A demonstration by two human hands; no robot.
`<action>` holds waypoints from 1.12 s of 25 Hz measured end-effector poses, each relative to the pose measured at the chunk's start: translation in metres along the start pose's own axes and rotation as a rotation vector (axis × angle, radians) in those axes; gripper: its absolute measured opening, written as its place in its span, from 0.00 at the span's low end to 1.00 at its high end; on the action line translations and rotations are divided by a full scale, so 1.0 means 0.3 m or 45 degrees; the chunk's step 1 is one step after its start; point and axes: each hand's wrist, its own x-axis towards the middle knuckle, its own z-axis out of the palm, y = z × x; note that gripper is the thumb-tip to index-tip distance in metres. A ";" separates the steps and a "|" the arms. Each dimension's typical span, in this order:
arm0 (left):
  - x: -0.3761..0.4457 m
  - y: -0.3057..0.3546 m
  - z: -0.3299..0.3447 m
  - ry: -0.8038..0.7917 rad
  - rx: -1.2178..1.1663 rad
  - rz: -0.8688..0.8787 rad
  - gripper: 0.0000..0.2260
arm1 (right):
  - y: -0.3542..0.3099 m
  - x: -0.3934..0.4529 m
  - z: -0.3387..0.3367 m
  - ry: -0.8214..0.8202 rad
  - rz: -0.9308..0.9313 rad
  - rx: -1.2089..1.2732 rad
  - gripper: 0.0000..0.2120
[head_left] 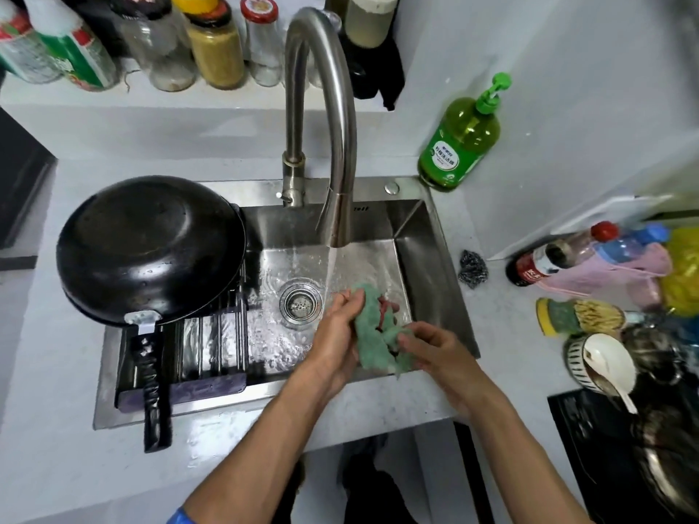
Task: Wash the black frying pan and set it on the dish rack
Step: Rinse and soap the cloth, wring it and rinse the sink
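Note:
The black frying pan [147, 247] lies upside down on the dish rack [196, 387] over the left part of the steel sink [420, 259]. Its black handle [155, 387] points toward me. Neither hand touches the pan. Both hands are in the sink's right part, under the faucet [321, 119], whose water is running. My left hand [338, 327] and my right hand [435, 349] both grip a green cloth [374, 327] with a reddish patch, held just beside the water stream.
A green dish-soap pump bottle [459, 141] stands at the sink's back right corner. A steel scourer [472, 268], bottles [559, 255], a brush [578, 315] and a bowl with a white spoon [605, 364] crowd the right counter. Jars [215, 51] line the back ledge.

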 end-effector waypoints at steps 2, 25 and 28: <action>-0.006 -0.014 0.028 0.042 0.344 0.025 0.11 | -0.001 -0.005 -0.013 0.048 -0.098 0.205 0.14; 0.040 -0.328 0.129 -0.087 0.149 -0.017 0.16 | -0.002 -0.040 -0.432 -0.005 0.145 0.632 0.12; 0.047 -0.393 0.169 0.043 0.549 0.136 0.20 | -0.009 -0.057 -0.477 -0.138 0.109 0.120 0.27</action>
